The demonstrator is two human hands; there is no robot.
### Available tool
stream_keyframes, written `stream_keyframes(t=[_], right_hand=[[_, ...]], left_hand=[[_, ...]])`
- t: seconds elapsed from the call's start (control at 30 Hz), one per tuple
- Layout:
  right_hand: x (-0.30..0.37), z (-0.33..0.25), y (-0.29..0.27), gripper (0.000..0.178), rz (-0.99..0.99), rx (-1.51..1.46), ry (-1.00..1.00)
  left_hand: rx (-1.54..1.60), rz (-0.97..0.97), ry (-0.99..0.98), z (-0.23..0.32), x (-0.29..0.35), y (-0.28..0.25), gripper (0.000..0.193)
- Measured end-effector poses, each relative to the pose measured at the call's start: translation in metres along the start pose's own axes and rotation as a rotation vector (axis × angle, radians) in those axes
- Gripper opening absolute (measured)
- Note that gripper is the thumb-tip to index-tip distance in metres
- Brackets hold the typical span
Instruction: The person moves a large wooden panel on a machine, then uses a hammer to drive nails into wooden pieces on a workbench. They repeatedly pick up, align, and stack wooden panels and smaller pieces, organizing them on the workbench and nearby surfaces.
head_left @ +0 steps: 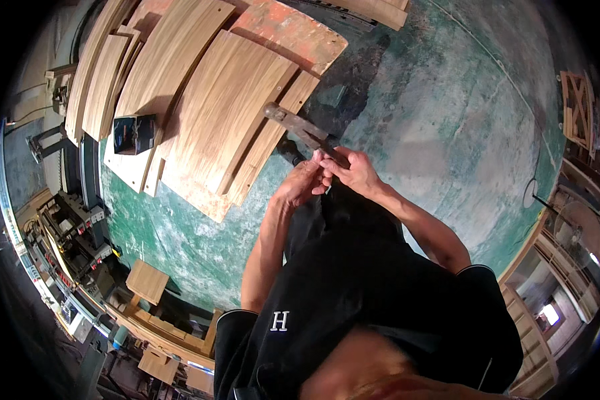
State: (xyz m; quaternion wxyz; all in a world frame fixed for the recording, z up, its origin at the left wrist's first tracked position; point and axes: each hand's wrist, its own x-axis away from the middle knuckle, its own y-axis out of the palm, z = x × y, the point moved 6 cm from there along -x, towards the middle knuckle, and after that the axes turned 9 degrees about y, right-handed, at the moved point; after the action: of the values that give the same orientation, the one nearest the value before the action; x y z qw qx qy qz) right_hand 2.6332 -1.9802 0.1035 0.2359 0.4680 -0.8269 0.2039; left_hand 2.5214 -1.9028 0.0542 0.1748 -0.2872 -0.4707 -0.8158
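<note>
My left hand (300,183) and my right hand (357,175) meet in front of my body, their fingertips pressed together. A worn, rusty-brown hammer (292,123) points up and left from my right hand, which is closed against its near end. The left fingers are curled in a pinch near the right thumb; whatever is between them is too small to make out. Just beyond the hammer lie curved wooden panels (230,93) with small dark holes near their edges. A small open dark box (134,135) sits on the panels to the left.
Beneath the panels is a paint-stained orange worktable (290,30). The floor (440,127) is worn green. Machinery (73,227) lines the left side, and a wooden stool-like piece (147,281) stands at lower left. Wooden frames (578,110) and a round fan (577,243) are at right.
</note>
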Motion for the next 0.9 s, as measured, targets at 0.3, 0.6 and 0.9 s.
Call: stream_keyframes(t=[0.3, 0.6, 0.9], right_hand=[[-0.015, 0.009, 0.007, 0.030, 0.020, 0.168, -0.013], [-0.020, 0.022, 0.026, 0.039, -0.019, 0.166, -0.042], [-0.026, 0.031, 0.009, 0.038, 0.230, 0.046, -0.096]], left_hand=[[-0.346, -0.059, -0.107, 0.029, 0.002, -0.021, 0.037], [-0.130, -0.244, -0.269, 0.018, 0.013, -0.047, 0.025], [-0.268, -0.132, 0.010, 0.036, -0.010, -0.020, 0.033]])
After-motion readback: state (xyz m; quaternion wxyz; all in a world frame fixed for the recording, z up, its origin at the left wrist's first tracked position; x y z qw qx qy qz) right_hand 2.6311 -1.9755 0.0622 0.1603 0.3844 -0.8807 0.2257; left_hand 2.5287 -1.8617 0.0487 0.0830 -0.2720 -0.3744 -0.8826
